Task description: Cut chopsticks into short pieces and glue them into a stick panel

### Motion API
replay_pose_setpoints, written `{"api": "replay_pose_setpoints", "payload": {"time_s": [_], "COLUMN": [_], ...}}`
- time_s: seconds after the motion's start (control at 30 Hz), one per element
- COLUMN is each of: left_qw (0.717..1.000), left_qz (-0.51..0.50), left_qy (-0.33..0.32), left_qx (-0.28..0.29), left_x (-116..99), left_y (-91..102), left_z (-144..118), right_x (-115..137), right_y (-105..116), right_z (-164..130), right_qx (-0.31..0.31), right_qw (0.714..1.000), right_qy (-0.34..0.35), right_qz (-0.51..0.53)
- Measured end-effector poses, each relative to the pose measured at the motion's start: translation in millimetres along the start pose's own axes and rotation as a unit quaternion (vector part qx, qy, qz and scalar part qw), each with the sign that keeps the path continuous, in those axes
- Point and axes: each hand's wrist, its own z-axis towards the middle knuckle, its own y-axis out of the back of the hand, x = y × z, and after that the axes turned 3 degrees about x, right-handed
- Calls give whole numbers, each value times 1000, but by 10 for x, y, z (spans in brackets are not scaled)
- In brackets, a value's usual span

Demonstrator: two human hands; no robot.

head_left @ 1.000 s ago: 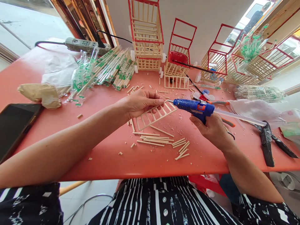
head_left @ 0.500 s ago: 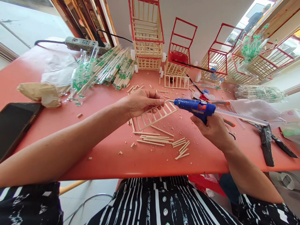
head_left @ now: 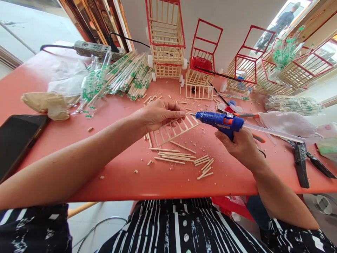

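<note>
My left hand (head_left: 164, 114) pinches a small ladder-like frame of thin wooden sticks (head_left: 174, 135), held tilted above the table. Closed around the handle of a blue hot glue gun (head_left: 219, 121) is my right hand (head_left: 240, 146). The gun's nozzle meets the far right corner of the frame, close to my left fingertips; whether glue is coming out is too small to tell. A clear glue stick (head_left: 273, 133) juts from the gun's back. Below the frame lie several long cut sticks (head_left: 172, 156) and a group of shorter pieces (head_left: 205, 167).
Red-trimmed stick carts (head_left: 168, 45) stand along the back. Wrapped chopsticks (head_left: 118, 75) and a power strip (head_left: 97, 49) are at back left, a phone (head_left: 21, 140) at far left. Black-handled cutters (head_left: 301, 163) and orange-handled pliers (head_left: 247, 115) lie right. A person (head_left: 284, 23) appears beyond the window.
Both hands, the frame and the glue gun stay almost in place. The view shifts slightly, and the person outside shows more fully.
</note>
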Motion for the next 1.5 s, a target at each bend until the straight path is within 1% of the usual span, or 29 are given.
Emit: {"api": "replay_pose_setpoints", "payload": {"time_s": [0.2, 0.37, 0.57, 0.77, 0.97, 1.17, 1.37, 1.5], "left_qw": [1000, 1000, 1000, 1000, 1000, 1000, 999, 999], "left_qz": [0, -3, 5, 8, 11, 18, 24, 35], "left_qy": [3, 8, 11, 15, 16, 15, 19, 0], "left_qx": [7, -2, 8, 3, -1, 2, -11, -7], "left_x": [2, -15, -20, -26, -32, -20, -23, -12], "left_y": [7, -13, -10, -19, -25, 0, -11, -5], "left_z": [4, -10, -17, -24, -24, -7, -7, -10], "right_x": [10, 8, -11, -6, 10, 11, 2, -11], "right_y": [8, 5, -4, -5, 18, 48, 43, 61], "right_z": [0, 8, 4, 9, 4, -2, -10, -1], "right_qx": [-8, -8, -21, -18, -11, -2, -8, 6], "right_qw": [1000, 1000, 999, 1000, 999, 999, 999, 1000], "right_qy": [4, 11, 27, 14, -13, -4, -5, -22], "right_qz": [8, -2, -15, -8, -28, -34, -39, -20]}}
